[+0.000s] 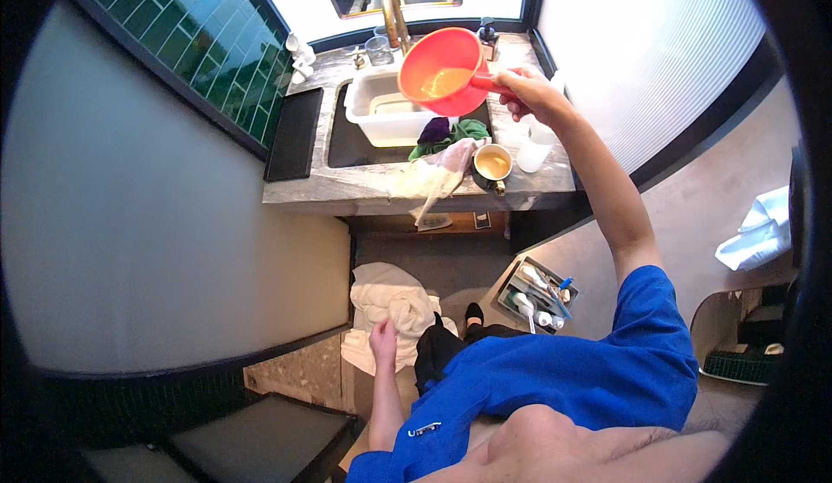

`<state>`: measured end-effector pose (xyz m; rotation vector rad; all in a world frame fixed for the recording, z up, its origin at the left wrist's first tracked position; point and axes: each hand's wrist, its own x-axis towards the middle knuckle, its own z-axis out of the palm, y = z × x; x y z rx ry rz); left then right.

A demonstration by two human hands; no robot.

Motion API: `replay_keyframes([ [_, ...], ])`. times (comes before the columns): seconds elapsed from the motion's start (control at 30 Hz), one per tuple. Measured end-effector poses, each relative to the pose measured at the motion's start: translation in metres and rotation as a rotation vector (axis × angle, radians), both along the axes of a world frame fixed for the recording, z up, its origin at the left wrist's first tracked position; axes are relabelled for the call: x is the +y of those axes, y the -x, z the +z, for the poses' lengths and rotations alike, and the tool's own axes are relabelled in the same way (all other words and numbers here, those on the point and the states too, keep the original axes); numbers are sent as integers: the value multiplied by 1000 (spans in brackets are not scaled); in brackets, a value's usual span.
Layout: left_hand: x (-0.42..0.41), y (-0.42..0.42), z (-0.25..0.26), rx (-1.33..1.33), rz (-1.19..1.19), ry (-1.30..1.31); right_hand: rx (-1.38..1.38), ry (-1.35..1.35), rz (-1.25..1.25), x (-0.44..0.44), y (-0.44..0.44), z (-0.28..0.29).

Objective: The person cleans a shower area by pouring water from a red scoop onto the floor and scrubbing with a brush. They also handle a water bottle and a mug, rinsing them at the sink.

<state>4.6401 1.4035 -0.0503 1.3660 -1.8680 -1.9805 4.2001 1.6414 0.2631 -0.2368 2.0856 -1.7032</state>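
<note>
A red plastic dipper point(465, 96) is tilted over the sink, its mouth facing me; a bright patch shows inside, and I cannot tell if it is water. My right hand point(530, 96) grips its handle, with the arm stretched forward. Below the dipper a white plastic basin point(390, 122) sits in the dark sink point(351, 155). Green and purple cloths point(455, 137) lie at the basin's front right corner. My left hand point(383, 339) hangs low by my side, fingers curled and nothing seen in it, above white towels point(393, 294) heaped on the floor.
A brass faucet point(393, 18) rises behind the basin. On the counter point(318, 192) stand a mug point(493, 163), a white bottle point(535, 148), a soap dispenser point(487, 31) and a clear glass point(377, 50). A pale cloth point(442, 174) droops over its front edge. A caddy point(536, 294) of cleaning supplies is on the floor.
</note>
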Motion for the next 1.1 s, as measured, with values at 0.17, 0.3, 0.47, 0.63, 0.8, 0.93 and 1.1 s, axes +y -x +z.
replay_keyframes([
  [0.17,99,187,64,429,-441,228,-68,186,-11,20,-38,-7],
  [0.3,153,291,93,366,-452,554,-118,354,-25,24,-60,-10],
  [0.47,171,325,71,266,-404,501,-61,326,-50,23,-78,-8],
  [0.63,147,317,85,363,-342,-29,15,237,-62,19,-67,-23],
  [0.8,25,286,141,292,-473,-216,44,143,-115,2,-63,-27],
  [0.93,-83,294,157,280,-489,21,46,55,-106,-14,-57,-40],
  [1.1,-171,339,159,197,-521,186,289,-194,-79,-68,-54,-46],
])
